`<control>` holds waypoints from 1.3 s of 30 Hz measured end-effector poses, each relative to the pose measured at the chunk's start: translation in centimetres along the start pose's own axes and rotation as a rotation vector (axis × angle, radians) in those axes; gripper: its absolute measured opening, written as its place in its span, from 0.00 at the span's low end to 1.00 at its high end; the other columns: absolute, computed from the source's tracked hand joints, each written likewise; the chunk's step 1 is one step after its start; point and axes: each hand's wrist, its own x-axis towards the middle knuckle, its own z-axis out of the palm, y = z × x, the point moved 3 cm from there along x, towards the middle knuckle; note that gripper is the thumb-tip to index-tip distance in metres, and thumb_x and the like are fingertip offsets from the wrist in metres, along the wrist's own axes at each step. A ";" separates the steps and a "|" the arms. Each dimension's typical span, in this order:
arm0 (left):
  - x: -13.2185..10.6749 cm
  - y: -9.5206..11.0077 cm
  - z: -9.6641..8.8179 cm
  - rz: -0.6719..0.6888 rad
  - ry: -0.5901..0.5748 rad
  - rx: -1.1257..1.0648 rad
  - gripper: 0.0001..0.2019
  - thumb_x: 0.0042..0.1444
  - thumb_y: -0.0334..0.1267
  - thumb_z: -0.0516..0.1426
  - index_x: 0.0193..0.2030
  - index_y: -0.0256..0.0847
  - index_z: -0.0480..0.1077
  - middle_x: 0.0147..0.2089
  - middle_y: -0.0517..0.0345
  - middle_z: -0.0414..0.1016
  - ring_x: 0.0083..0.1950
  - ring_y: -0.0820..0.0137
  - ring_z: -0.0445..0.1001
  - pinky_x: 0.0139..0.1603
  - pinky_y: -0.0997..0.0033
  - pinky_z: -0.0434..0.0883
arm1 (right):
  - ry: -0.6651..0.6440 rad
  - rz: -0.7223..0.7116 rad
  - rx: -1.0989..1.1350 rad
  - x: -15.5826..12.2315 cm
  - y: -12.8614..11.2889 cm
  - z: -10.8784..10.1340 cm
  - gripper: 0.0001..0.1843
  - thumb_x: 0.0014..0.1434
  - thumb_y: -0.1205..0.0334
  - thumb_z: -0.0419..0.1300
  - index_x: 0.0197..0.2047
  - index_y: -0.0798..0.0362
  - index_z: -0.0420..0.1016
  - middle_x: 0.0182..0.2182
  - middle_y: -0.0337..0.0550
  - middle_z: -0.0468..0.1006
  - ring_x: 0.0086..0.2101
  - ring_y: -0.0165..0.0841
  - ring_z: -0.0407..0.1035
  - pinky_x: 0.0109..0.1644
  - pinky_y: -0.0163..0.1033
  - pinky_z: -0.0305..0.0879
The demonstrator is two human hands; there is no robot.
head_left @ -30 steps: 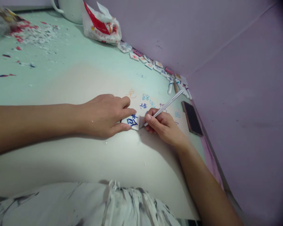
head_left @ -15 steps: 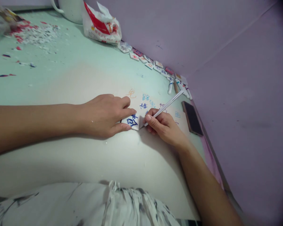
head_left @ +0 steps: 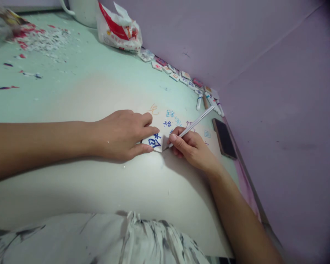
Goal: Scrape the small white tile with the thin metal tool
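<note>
My left hand (head_left: 123, 134) rests on the table with its fingers curled down onto a small white paper piece (head_left: 154, 141) bearing a dark blue character, pinning it flat. My right hand (head_left: 191, 148) is closed in a writing grip round a thin silver craft knife (head_left: 191, 126). The knife's tip touches the paper piece's right edge. Cut-out coloured characters (head_left: 170, 119) lie on the table just beyond both hands.
A black phone (head_left: 224, 138) lies to the right by the purple wall. Small tiles (head_left: 176, 75) and marker pens (head_left: 209, 101) line the wall's foot. A red-and-white plastic bag (head_left: 118, 29), a white mug (head_left: 81, 11) and paper scraps (head_left: 41, 38) sit at the far side.
</note>
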 end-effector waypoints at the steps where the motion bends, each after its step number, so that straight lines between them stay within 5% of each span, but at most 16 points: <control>1: 0.0 0.0 0.0 0.000 -0.005 0.005 0.23 0.66 0.53 0.47 0.60 0.46 0.70 0.50 0.47 0.72 0.38 0.61 0.73 0.38 0.63 0.62 | 0.000 0.005 -0.001 0.0 0.0 0.0 0.29 0.63 0.34 0.55 0.27 0.52 0.68 0.23 0.36 0.68 0.22 0.26 0.60 0.28 0.35 0.57; 39: 0.0 0.1 -0.2 0.001 -0.018 -0.009 0.23 0.66 0.52 0.47 0.60 0.45 0.70 0.50 0.45 0.73 0.39 0.61 0.73 0.39 0.62 0.65 | -0.006 0.014 -0.004 -0.1 -0.1 0.0 0.31 0.62 0.32 0.55 0.26 0.52 0.67 0.23 0.37 0.69 0.23 0.27 0.61 0.29 0.36 0.58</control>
